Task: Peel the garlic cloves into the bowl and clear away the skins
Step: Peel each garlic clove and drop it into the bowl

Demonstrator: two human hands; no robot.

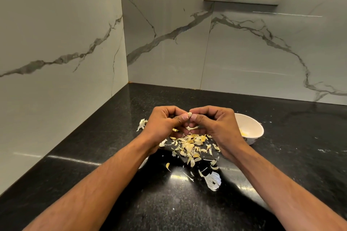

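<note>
Pinching one garlic clove [190, 114] — both hands.
Left hand [165, 124] and right hand [212, 124] curled, thumbs touching it, above skins [189, 146] on counter [112, 137].

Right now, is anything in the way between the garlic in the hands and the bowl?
Nothing visible blocks it. The garlic clove is pinched between the left hand and the right hand, above the skins. The bowl sits open just behind the right hand on the counter.
</note>
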